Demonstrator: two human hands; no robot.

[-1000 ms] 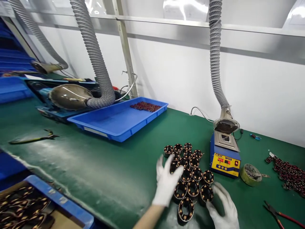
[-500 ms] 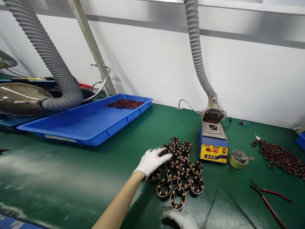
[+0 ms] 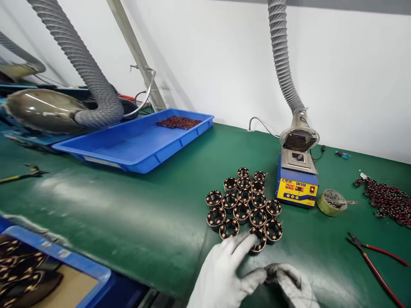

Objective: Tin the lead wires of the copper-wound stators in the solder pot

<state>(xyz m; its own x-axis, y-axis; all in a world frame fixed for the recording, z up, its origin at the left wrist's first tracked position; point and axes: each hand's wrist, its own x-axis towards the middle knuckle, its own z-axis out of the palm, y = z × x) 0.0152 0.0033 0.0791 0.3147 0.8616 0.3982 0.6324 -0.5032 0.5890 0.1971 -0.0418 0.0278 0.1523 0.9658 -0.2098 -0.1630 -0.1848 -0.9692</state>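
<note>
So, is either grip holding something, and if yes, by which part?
For the left grip, it cannot be told: it overlaps the left side of the nearest ring. In the right grip, nothing held is visible.

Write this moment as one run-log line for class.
left hand: fingers at nearest ring | right hand: beside left, grip unclear | rings: clustered, openings up | red-handled pliers: on green bench, right

Workshop with ducting [image 3: 283,55] and pliers [image 3: 362,248]
</note>
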